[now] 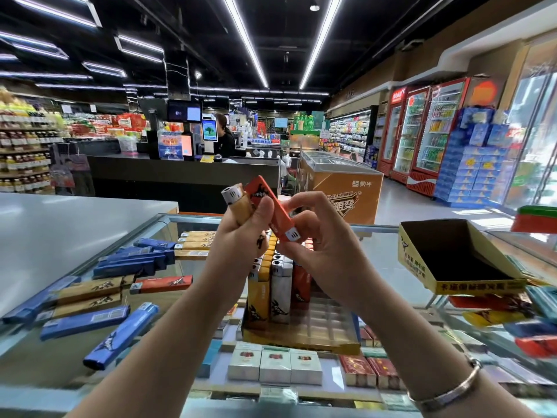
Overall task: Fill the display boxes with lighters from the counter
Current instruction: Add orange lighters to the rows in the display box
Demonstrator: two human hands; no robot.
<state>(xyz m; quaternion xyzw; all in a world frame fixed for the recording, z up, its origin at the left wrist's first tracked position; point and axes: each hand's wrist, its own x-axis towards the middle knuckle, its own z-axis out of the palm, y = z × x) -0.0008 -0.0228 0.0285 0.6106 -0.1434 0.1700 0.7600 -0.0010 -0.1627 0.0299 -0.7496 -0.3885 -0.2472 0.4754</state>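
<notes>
Both hands, left hand clutching a tan lighter, right hand pinching an orange lighter, could fumble one onto the bench beside the box.

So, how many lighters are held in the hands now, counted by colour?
orange lighter: 1
tan lighter: 1
Total: 2

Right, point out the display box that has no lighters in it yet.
It is the yellow display box on the right of the glass counter, its dark inside bare. The other box, below the hands, already holds upright lighters.
</notes>
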